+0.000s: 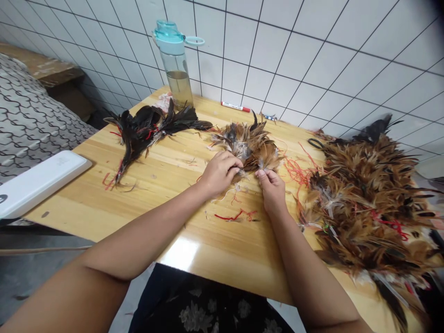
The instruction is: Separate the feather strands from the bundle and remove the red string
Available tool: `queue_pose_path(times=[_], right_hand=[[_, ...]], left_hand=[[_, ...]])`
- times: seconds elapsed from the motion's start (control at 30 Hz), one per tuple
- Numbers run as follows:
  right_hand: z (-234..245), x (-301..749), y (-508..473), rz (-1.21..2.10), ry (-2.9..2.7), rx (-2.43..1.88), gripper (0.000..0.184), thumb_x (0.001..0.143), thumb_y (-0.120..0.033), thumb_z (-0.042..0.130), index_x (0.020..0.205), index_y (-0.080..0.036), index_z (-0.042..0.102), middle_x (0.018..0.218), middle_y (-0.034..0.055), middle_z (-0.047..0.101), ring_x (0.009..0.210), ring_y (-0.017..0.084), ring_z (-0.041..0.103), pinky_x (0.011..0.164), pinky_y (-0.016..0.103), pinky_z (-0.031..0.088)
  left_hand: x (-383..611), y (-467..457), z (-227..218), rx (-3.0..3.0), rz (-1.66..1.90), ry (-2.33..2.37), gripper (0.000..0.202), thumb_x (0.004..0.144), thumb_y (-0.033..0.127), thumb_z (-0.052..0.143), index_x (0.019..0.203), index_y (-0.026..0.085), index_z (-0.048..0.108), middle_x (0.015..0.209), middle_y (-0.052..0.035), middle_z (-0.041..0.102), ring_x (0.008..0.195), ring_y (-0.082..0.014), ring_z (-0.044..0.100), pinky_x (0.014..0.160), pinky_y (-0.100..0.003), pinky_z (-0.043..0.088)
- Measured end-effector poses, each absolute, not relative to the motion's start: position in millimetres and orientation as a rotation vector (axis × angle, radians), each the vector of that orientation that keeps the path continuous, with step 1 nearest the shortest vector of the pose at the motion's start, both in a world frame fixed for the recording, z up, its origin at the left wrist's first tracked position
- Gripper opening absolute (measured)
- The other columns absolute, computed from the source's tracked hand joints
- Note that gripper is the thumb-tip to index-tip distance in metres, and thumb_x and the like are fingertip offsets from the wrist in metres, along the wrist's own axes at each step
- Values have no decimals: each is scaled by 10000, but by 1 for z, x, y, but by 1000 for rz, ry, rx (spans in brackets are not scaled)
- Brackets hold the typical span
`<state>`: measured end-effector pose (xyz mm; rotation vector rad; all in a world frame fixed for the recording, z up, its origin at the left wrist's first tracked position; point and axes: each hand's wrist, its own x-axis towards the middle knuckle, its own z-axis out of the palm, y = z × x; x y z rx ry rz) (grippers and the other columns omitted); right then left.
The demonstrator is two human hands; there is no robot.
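A small pile of brown feathers (243, 136) with pale fluffy bases lies on the table in front of me. My right hand (272, 187) pinches a brown feather tuft (269, 157) between thumb and forefinger, its quill end downward. At the near edge of the pile, my left hand (222, 173) has its thumb and fingertips pressed together; what lies between them is too small to make out. Below the hands lie a short red yarn piece (231, 217) and bits of white fluff. Between the small pile and the right side spreads a tangle of red string (298, 171).
A large heap of brown feather bunches (367, 199) covers the table's right side. Black feather bunches (149, 125) lie at left, before a water bottle (178, 69). A red-and-white marker (236, 107) rests by the tiled wall. A white power bank-like box (45, 180) sits at the left edge.
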<state>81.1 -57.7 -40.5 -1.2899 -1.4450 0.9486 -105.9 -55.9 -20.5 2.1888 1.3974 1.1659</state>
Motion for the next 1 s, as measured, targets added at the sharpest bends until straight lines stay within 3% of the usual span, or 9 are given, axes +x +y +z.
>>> queue_pose_path(times=[0.13, 0.37, 0.53, 0.77, 1.0], right_hand=[[-39, 77, -59, 913, -1371, -1301, 306, 789, -457, 586, 750, -165, 667, 647, -2, 594, 643, 139, 506, 634, 269, 404], [-37, 76, -60, 841, -1434, -1339, 272, 784, -419, 574, 719, -171, 668, 652, 8, 619, 648, 150, 520, 650, 284, 410], [-38, 77, -60, 768, -1510, -1378, 267, 793, -405, 556, 705, -172, 652, 616, 4, 580, 618, 149, 495, 628, 283, 399], [-40, 76, -58, 753, -1595, -1343, 244, 782, -387, 570, 679, -183, 656, 663, 17, 611, 629, 151, 514, 631, 282, 404], [-40, 77, -57, 799, -1757, -1275, 238, 743, -378, 596, 605, -186, 624, 579, 1, 542, 571, 141, 474, 585, 276, 369]], left_hand=[[-102, -54, -30, 2536, 998, 1421, 241, 878, 204, 505, 1031, 210, 691, 958, -83, 582, 939, -219, 459, 834, -353, 415], [-97, -47, -37, 2668, 949, 1457, 209, 899, 234, 488, 845, 183, 684, 935, -87, 572, 914, -221, 417, 793, -340, 403], [-99, -54, -21, 2664, 1029, 1381, 214, 932, 221, 439, 868, 159, 633, 934, -75, 632, 918, -202, 450, 858, -344, 395], [-99, -58, -16, 2859, 918, 1376, 227, 945, 280, 445, 884, 200, 648, 870, -61, 638, 900, -204, 462, 804, -358, 364], [-99, -59, -16, 2932, 929, 1355, 244, 948, 327, 441, 872, 194, 631, 869, -56, 635, 894, -200, 467, 791, -351, 360]])
